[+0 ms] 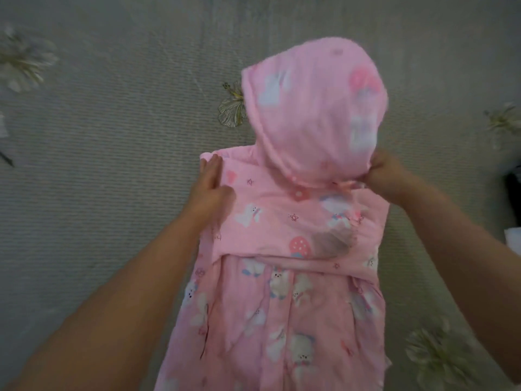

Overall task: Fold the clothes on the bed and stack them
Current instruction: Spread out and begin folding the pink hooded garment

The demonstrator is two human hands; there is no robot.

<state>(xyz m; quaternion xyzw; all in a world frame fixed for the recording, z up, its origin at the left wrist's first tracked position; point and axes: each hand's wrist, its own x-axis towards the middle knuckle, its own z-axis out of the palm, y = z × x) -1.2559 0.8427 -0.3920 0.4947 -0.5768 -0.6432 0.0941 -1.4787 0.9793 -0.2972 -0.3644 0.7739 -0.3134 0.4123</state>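
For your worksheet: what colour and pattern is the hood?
Pink with white bunnies, on the hood; head view.

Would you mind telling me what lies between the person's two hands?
In the head view, the pink garment spans the gap from left hand to right hand, with its hood's base there.

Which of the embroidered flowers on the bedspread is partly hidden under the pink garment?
The flower just left of the hood, outlined in dark thread; the hood's edge covers its right side. The other flowers lie clear of the garment.

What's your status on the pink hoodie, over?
Left hand flat on the shoulder. Right hand grips the hood base. Pink hooded garment half folded. Nothing obstructing.
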